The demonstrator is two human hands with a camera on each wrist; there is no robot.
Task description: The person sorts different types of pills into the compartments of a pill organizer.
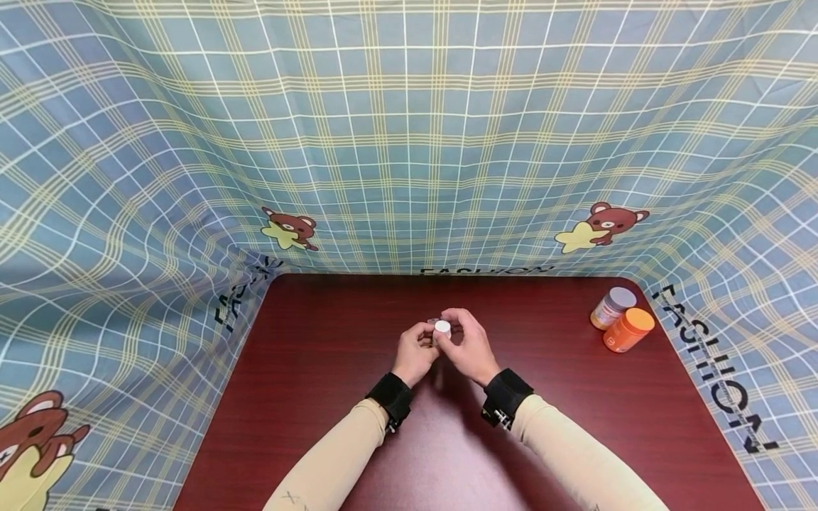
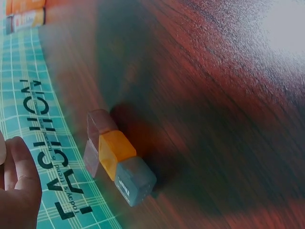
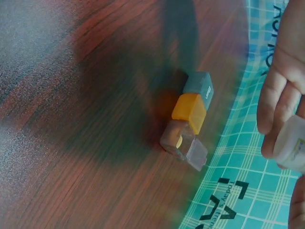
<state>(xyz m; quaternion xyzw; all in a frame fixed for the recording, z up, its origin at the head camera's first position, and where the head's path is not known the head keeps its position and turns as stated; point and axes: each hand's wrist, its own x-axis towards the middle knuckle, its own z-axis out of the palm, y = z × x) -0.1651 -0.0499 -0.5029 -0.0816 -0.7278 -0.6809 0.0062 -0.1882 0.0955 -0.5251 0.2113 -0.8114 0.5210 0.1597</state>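
Observation:
In the head view, a small bottle with a white cap [image 1: 442, 327] stands between my two hands, above the table. My left hand [image 1: 414, 355] holds it from the left, its fingers curled at the side. From the right, my right hand [image 1: 471, 348] grips it with thumb and fingers around the cap. A partly cut-off white bottle body [image 3: 289, 145] shows in the right wrist view. Below the hands sits a pill box with blue-grey [image 3: 198, 86], orange [image 3: 189, 109] and clear compartments [image 3: 171, 133]. The clear lid [image 3: 197, 154] stands open, and something pale yellow lies inside.
At the table's right rear corner are an orange bottle [image 1: 629, 331] and a grey-lidded bottle [image 1: 613, 308]. A plaid cloth [image 1: 409, 163] hangs behind and beside the dark red table [image 1: 307, 397].

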